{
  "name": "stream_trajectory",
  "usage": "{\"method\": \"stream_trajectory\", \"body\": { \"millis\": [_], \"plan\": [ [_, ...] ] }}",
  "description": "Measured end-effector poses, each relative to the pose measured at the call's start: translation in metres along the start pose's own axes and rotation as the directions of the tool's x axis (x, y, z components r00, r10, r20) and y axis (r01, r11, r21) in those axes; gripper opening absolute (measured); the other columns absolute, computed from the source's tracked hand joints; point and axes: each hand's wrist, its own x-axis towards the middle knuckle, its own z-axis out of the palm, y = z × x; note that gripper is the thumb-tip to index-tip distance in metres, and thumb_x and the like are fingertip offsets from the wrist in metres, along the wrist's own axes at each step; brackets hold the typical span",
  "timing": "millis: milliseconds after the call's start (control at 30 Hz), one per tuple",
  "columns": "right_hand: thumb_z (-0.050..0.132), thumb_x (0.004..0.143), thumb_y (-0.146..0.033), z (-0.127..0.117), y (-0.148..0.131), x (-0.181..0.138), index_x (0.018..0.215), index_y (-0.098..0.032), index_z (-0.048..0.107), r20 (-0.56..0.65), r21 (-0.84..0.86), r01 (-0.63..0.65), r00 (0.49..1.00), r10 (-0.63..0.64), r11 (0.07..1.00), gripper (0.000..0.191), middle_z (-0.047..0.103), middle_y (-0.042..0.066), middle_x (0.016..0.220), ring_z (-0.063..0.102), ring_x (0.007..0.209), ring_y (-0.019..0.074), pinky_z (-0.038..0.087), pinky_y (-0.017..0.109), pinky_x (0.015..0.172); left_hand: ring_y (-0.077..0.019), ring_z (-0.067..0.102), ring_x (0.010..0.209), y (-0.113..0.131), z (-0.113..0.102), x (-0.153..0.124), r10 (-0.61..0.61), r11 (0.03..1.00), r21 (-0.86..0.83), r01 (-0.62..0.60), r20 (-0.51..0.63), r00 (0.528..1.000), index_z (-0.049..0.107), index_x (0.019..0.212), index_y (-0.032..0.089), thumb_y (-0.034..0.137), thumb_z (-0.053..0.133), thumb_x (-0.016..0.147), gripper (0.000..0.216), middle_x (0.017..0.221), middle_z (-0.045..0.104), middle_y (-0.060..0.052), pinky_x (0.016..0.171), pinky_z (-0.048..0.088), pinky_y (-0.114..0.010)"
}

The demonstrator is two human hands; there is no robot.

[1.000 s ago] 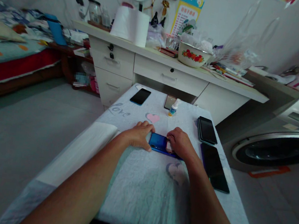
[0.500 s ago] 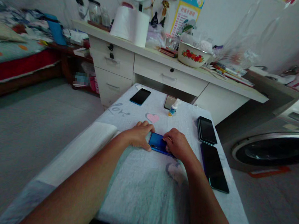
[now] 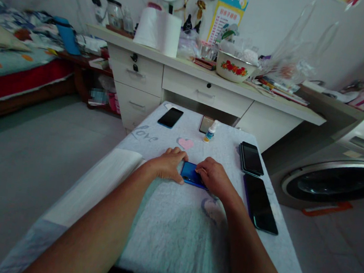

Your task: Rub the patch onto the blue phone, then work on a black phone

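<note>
A blue phone (image 3: pixel 189 174) lies flat on a table covered with a white embossed cloth (image 3: pixel 173 233). My left hand (image 3: pixel 167 165) curls against the phone's left end and holds it in place. My right hand (image 3: pixel 214 178) lies on top of the phone with its fingers bent and pressed down, hiding the phone's right half. Whatever is under those fingers cannot be seen. Only a short blue stretch shows between the two hands.
On the cloth lie a black phone (image 3: pixel 170 117), a small bottle (image 3: pixel 209 132), a pink heart (image 3: pixel 185 143), and two dark phones (image 3: pixel 251 159) (image 3: pixel 260 204) along the right edge. A cluttered white desk (image 3: pixel 204 90) stands behind, a washing machine (image 3: pixel 336 177) right, a bed (image 3: pixel 11 67) left.
My right hand has slid left along the blue phone, covering more of it; a small pale thing seen under its fingers earlier is now hidden. My left hand has stayed put.
</note>
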Motion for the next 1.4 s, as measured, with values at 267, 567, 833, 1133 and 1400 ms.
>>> {"method": "stream_trajectory", "body": {
  "millis": [267,567,833,1133,1400],
  "plan": [
    [0.053,0.088,-0.017,0.004,-0.007,-0.002,0.089,-0.014,0.065,-0.011,-0.008,-0.018,1.000,0.018,1.000,0.013,0.057,0.005,0.088,0.053,0.078,0.0130,0.038,0.025,0.074,-0.0267,0.039,0.109,-0.002,0.001,0.001,0.011,1.000,-0.008,-0.011,-0.002,1.000,0.048,0.112,0.026,0.047,0.073,0.053,0.068,0.115,0.044,-0.004,0.092,0.038,-0.035],
    [0.048,0.091,-0.017,0.000,-0.011,-0.014,0.088,-0.015,0.067,0.014,0.001,0.009,1.000,-0.009,1.000,0.019,0.053,0.006,0.092,0.053,0.077,0.0113,0.040,0.024,0.075,-0.0271,0.039,0.111,0.002,-0.001,-0.001,-0.019,1.000,-0.013,0.019,0.006,1.000,0.048,0.112,0.026,0.046,0.074,0.053,0.067,0.116,0.044,-0.004,0.094,0.038,-0.036],
    [0.043,0.092,-0.014,0.008,-0.010,-0.024,0.087,-0.016,0.063,-0.044,-0.003,-0.015,0.999,0.015,1.000,0.021,0.053,0.004,0.089,0.052,0.077,0.0114,0.039,0.024,0.073,-0.0265,0.039,0.111,-0.001,0.001,0.000,-0.002,1.000,-0.013,0.002,0.006,1.000,0.047,0.113,0.026,0.046,0.073,0.054,0.067,0.116,0.044,-0.004,0.094,0.038,-0.035],
    [0.042,0.094,-0.020,0.007,-0.009,-0.025,0.088,-0.018,0.055,-0.033,-0.065,-0.063,0.998,0.061,0.996,0.015,0.051,0.002,0.086,0.050,0.075,0.0125,0.035,0.024,0.068,-0.0270,0.038,0.111,0.001,-0.002,-0.001,-0.003,1.000,-0.012,0.003,0.013,1.000,0.048,0.112,0.026,0.047,0.072,0.054,0.066,0.116,0.044,-0.004,0.094,0.037,-0.036],
    [0.047,0.092,-0.024,0.006,-0.013,-0.028,0.090,-0.019,0.054,-0.041,-0.127,-0.096,0.995,0.092,0.987,0.010,0.052,0.006,0.093,0.050,0.082,0.0158,0.037,0.026,0.072,-0.0270,0.039,0.111,0.002,-0.002,-0.001,-0.009,1.000,-0.012,0.009,0.018,1.000,0.047,0.111,0.027,0.046,0.073,0.054,0.066,0.116,0.044,-0.003,0.095,0.037,-0.036]
  ]
}}
